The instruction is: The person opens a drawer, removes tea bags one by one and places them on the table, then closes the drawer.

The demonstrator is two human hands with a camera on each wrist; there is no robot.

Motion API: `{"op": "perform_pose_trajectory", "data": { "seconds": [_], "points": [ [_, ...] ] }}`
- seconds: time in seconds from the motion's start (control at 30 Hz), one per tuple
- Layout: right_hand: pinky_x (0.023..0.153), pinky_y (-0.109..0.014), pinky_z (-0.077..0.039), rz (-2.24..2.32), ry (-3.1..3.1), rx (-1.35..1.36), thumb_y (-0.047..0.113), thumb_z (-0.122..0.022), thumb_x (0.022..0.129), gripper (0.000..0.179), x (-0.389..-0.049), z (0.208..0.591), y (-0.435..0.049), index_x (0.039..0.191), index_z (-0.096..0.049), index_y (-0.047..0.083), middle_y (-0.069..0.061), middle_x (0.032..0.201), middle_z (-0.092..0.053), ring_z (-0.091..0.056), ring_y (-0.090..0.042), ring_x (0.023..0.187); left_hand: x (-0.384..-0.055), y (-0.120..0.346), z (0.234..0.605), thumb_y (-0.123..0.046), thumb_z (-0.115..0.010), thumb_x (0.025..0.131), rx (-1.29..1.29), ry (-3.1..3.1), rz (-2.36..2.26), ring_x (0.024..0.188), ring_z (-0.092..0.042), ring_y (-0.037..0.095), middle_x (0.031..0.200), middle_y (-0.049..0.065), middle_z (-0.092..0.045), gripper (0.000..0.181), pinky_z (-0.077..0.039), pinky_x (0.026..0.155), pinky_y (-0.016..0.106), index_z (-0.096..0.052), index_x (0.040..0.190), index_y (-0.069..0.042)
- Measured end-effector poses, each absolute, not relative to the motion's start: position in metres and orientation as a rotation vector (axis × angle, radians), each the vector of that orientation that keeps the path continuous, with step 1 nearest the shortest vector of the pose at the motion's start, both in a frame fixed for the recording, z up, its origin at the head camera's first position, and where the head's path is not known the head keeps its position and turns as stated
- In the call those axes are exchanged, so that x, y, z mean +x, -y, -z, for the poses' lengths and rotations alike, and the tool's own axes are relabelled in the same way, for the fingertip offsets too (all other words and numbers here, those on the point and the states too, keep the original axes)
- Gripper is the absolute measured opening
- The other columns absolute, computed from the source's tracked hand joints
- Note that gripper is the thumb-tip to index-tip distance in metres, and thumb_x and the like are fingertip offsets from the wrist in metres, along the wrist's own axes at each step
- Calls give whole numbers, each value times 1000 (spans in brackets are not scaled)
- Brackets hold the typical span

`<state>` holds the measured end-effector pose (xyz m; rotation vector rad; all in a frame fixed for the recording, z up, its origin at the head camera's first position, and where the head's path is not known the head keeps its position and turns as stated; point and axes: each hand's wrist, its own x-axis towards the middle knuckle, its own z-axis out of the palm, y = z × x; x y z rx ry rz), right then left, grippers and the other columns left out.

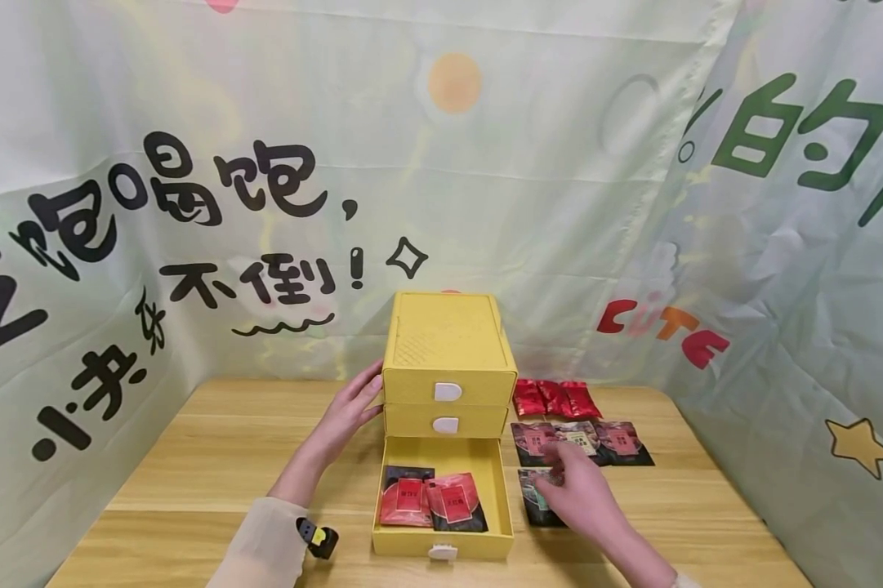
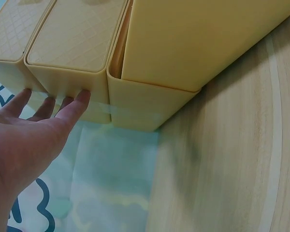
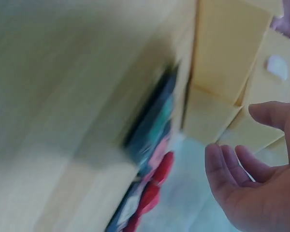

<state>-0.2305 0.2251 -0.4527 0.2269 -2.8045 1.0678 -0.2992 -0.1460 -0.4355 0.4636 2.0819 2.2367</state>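
A yellow drawer box (image 1: 448,335) with three stacked drawers stands on the table, its bottom drawer (image 1: 441,545) pulled out. Two red-and-black packets (image 1: 457,502) lie side by side in that drawer. My left hand (image 1: 349,412) rests its fingertips against the box's left side, as the left wrist view also shows. To the right of the drawer, my right hand (image 1: 586,494) hovers over a black-and-green packet (image 1: 535,508) and partly hides it. In the right wrist view its fingers (image 3: 215,166) and thumb are loosely bent with nothing between them.
Behind the green packet lies a row of dark packets (image 1: 625,445) with pink and pale labels. Several shiny red packets (image 1: 551,398) lie farther back, beside the box. A printed cloth (image 1: 544,204) hangs behind and beside the wooden table (image 1: 250,457).
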Motion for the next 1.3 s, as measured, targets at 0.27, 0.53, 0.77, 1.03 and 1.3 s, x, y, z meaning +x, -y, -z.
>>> {"op": "perform_pose_trajectory", "data": {
  "seconds": [0.27,0.53,0.77,1.03,1.3],
  "points": [
    [87,-42,-61,-1069,2752,559,9,-87,81,50,-228,444,-190,127,-67,7,-6,119,-67,-66,-25,103,-299,147,436,-30,-46,113,473,-2088,-2232,154,-29,36,171,15,-23,61,-35,121,54,-25,165,-7],
    [90,-47,-60,-995,2855,891,15,-89,81,60,-233,441,-170,133,-62,2,-11,129,-63,-65,-33,107,-298,147,436,-30,-47,112,459,-2078,-2247,154,-29,33,170,12,-26,60,-35,121,54,-28,165,-10],
    [102,-53,-55,-772,3031,999,25,-91,77,77,-237,441,-155,142,-58,0,-13,140,-58,-61,-36,123,-298,146,435,-32,-48,112,448,-2086,-2246,154,-30,34,170,12,-26,61,-37,120,53,-28,165,-10],
    [98,-41,-58,-443,3003,1154,25,-96,68,75,-247,447,-141,132,-65,0,-9,129,-62,-65,-27,113,-298,147,433,-33,-49,112,453,-2083,-2238,153,-31,33,171,10,-25,62,-37,120,51,-27,165,-10],
    [96,-36,-58,-275,2969,1189,26,-98,64,72,-254,455,-133,126,-69,4,-6,121,-63,-63,-22,109,-297,147,433,-31,-49,112,459,-2079,-2244,154,-29,32,170,11,-26,61,-37,120,52,-28,165,-10]
  ]
}}
